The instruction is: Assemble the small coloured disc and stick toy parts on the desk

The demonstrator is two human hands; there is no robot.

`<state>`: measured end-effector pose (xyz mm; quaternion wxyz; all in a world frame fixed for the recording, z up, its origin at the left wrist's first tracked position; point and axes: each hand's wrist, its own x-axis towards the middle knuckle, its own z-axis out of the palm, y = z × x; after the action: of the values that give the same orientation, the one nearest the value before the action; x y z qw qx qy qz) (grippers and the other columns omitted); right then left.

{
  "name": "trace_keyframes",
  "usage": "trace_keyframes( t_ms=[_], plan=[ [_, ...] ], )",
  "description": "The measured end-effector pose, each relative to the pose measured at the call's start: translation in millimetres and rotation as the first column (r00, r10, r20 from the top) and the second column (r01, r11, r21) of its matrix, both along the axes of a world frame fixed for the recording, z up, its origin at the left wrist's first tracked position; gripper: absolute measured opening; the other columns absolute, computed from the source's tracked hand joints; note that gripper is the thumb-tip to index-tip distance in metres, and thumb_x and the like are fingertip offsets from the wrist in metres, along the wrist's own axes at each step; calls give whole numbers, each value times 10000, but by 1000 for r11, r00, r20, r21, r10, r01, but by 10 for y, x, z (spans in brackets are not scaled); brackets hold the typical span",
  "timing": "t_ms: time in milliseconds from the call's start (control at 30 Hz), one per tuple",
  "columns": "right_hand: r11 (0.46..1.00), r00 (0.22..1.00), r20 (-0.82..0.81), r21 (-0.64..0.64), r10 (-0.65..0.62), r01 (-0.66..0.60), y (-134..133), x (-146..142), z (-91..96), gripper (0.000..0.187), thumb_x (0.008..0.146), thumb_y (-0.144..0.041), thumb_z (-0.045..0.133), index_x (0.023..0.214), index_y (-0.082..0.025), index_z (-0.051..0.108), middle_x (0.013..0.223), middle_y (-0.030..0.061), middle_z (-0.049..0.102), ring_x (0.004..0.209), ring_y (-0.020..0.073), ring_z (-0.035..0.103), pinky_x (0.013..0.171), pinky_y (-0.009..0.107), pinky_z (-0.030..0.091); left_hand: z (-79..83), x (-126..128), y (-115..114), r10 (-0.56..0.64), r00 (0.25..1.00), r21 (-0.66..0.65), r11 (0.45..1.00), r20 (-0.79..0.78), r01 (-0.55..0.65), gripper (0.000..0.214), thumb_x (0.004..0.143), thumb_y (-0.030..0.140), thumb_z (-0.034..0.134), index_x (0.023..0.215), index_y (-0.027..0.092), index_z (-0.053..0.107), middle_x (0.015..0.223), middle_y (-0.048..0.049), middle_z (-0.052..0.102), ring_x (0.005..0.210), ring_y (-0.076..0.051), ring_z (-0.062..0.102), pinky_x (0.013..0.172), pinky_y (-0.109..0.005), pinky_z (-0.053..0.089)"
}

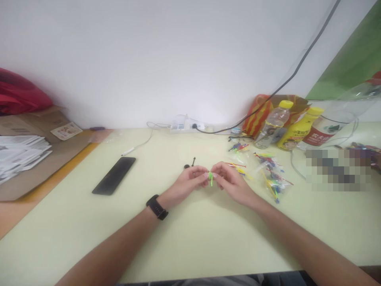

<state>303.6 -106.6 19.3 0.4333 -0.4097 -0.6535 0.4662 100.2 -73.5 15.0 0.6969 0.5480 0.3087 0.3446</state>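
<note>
My left hand (190, 180) and my right hand (230, 180) meet at the middle of the pale table (178, 238). Both pinch a small bright green plastic piece (211, 177) between their fingertips. A black watch (156, 207) sits on my left wrist. Just beyond the hands lie two small black parts (189, 163). To the right of my right hand lie several clear bags of small coloured plastic parts (270, 174).
A black phone (114, 175) lies to the left on the table. A power strip (186, 125) with cables sits by the wall. Yellow-capped bottles (285, 125) stand at the back right. A cardboard box (35, 123) and stacked papers (18, 153) are at the left.
</note>
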Motion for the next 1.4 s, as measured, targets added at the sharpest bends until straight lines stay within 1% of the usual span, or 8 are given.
trace_keyframes(
  t_ms=[367,533,667,767,833,1000,1233,1400],
  plan=[
    [949,964,243,315,-105,24,34,91,-10,161,979,-375,602,1015,-247,695,1097,75,617,736,156,582,628,308,490,5,17,-1,45,990,81,996,-136,-34,395,913,507,716,1100,159,711,934,-83,742,818,-185,690,795,-323,530],
    [941,917,350,332,-192,70,75,198,35,126,979,-325,567,939,-230,639,882,38,648,709,170,587,612,296,446,-17,28,8,179,962,207,969,-208,-135,385,960,529,624,1047,162,702,967,-98,744,772,-184,663,740,-329,527],
    [892,729,566,430,-386,138,127,308,36,75,884,-204,594,810,-216,584,781,14,634,671,164,551,628,298,369,-42,-39,72,497,817,538,792,-292,-290,206,952,398,642,965,197,686,922,-54,711,806,-191,621,739,-321,480],
    [907,626,676,400,-389,131,147,352,28,102,843,-175,598,748,-211,592,767,22,666,701,178,584,641,296,351,-68,-123,138,665,671,719,637,-327,-280,120,923,292,651,1015,223,684,1051,-58,706,1014,-247,595,884,-372,460],
    [926,593,722,356,-357,124,154,368,16,115,840,-172,596,734,-211,618,789,29,695,735,187,613,651,293,353,-105,-178,184,713,594,767,597,-372,-236,205,899,260,662,1100,224,673,1175,-74,683,1169,-292,529,1001,-425,418],
    [943,576,749,302,-327,141,187,414,-30,130,857,-211,634,732,-221,667,837,24,722,772,191,634,655,286,357,-230,-259,265,682,536,744,653,-498,-141,355,877,331,701,1198,189,645,1230,-115,651,1168,-324,525,1037,-476,408],
    [958,558,779,240,-286,157,184,439,7,159,883,-277,662,733,-236,691,843,13,717,773,186,632,626,282,344,-241,-260,255,630,602,768,640,-492,-42,298,937,285,621,1208,186,699,1105,-105,646,1067,-285,587,1000,-437,461],
    [932,552,754,326,-356,155,180,420,9,146,872,-325,678,760,-231,691,845,23,710,747,185,620,618,289,331,-190,-237,235,582,642,760,650,-500,2,241,985,274,550,1095,217,756,1071,-97,636,1009,-273,599,942,-424,473]
  ],
)
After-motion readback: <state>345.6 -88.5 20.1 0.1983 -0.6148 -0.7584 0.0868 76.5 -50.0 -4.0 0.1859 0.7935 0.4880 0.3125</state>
